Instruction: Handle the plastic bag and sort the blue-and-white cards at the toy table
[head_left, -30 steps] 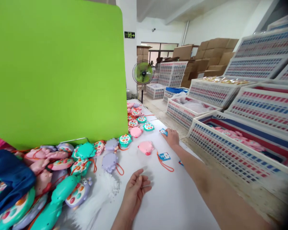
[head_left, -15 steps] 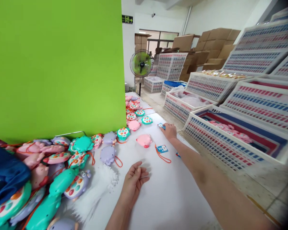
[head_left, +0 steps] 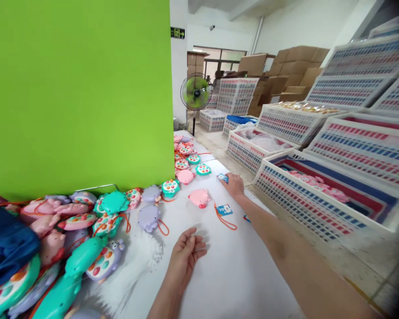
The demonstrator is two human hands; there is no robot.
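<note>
My right hand is stretched out to the table's right edge, its fingers closed on a small blue-and-white card. My left hand hovers low over the white tabletop, palm turned inward, fingers loosely bent and apart, with nothing in it. Between and beyond the hands lies a pink animal-shaped toy, face down. Right of it is a blue printed card with an orange cord loop. Another blue card is mostly hidden by my right forearm. A purple toy with an orange loop sits left of the hands.
A heap of teal, pink and purple toys covers the left side, by a dark blue cloth and scattered white powder. A green panel stands behind. Plastic crates fill the right floor; a fan stands farther back.
The view has tilted slightly, so the scene sits a little lower. Both hands keep nearly the same place and pose; the card stays at my right fingertips.
</note>
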